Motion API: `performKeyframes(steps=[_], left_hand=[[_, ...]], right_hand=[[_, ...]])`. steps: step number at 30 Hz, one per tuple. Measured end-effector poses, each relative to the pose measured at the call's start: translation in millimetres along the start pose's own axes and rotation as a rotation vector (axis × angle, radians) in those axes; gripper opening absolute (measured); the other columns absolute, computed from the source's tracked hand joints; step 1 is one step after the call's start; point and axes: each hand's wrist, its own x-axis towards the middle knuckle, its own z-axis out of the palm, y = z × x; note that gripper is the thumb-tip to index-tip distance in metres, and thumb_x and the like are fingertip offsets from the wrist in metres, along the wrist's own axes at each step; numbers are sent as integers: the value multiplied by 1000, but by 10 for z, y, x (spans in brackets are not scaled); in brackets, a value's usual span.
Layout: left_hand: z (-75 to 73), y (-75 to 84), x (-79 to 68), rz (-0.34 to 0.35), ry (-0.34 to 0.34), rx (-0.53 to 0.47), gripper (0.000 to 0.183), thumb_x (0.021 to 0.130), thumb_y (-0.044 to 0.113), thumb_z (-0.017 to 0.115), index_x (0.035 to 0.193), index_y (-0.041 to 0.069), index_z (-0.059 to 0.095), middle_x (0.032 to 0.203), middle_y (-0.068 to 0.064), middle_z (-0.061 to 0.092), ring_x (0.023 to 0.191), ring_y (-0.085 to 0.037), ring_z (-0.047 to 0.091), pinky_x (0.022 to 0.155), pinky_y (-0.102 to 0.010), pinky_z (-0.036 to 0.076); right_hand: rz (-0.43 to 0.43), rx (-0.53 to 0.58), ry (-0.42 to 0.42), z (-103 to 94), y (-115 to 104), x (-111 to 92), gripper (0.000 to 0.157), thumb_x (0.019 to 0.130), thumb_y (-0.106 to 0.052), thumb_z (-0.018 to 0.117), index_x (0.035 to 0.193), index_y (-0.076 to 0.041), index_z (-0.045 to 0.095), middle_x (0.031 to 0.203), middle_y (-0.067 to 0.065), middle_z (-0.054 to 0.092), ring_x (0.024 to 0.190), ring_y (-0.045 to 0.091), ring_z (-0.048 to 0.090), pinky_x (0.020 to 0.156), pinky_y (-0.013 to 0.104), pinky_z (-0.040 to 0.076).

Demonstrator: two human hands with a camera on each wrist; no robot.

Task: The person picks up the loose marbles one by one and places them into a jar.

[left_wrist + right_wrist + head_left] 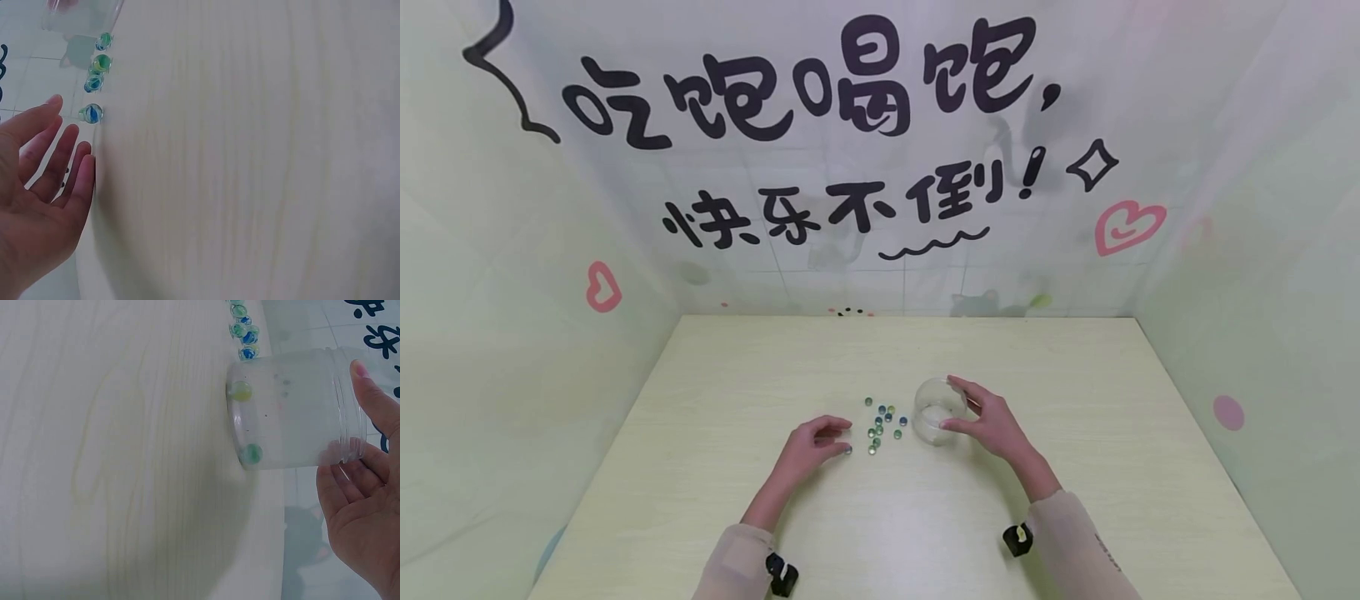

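Note:
Several green and blue glass marbles [879, 421] lie scattered at mid-table in the head view. Left of them is my left hand [812, 443], fingers loosely bent and apart from the thumb. One blue-swirled marble [92, 113] sits just beyond the thumb tip in the left wrist view. A clear plastic jar [930, 393] stands upright on the right of the marbles, and my right hand [996, 425] grips it near the rim, thumb on one side and fingers on the other. In the right wrist view, a yellow-green marble [242, 391] and a green marble [252, 454] show through the jar's wall near its base.
The pale wooden table [700, 400] is enclosed by a printed curtain [850, 283] at the back and curtained sides. A black device [1018, 540] hangs at the right wrist, another black device [782, 576] at the left.

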Motion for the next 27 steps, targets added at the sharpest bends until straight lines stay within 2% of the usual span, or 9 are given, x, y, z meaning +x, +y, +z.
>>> performKeyframes(steps=[7, 10, 17, 24, 27], left_hand=[[15, -20, -18, 41, -39, 64, 27, 85, 5, 76, 111, 8, 71, 113, -6, 71, 110, -26, 66, 99, -40, 55], [18, -36, -16, 57, -55, 86, 27, 85, 5, 76, 111, 9, 71, 114, -6, 71, 111, -26, 66, 101, -41, 53], [19, -51, -25, 71, -62, 126, 29, 83, 3, 77, 111, 10, 71, 115, -5, 71, 110, -25, 65, 100, -40, 54], [13, -46, -25, 100, -74, 203, 28, 82, 2, 77, 108, 11, 72, 108, -2, 71, 98, -17, 64, 89, -33, 56], [20, -34, -19, 91, -72, 213, 27, 82, 2, 78, 106, 12, 72, 105, 0, 70, 95, -13, 62, 86, -29, 55]], right_hand=[[12, -7, 4, 1, -74, -12, 73, 82, -9, 80, 145, 3, 45, 149, 24, 48, 142, 41, 42, 112, 49, 42], [10, -7, 3, 7, 6, 5, 74, 81, -13, 81, 145, 0, 46, 149, 22, 48, 142, 39, 42, 113, 48, 42], [-10, -5, 2, -7, 15, -1, 74, 82, -16, 81, 145, 0, 46, 149, 23, 48, 141, 40, 43, 112, 49, 42], [-2, -8, 2, -4, 7, -5, 73, 83, -17, 81, 145, 1, 46, 149, 24, 48, 141, 41, 42, 112, 49, 42], [1, -4, 1, -5, 5, -6, 73, 83, -17, 81, 145, 0, 46, 149, 24, 49, 141, 41, 43, 112, 49, 42]])
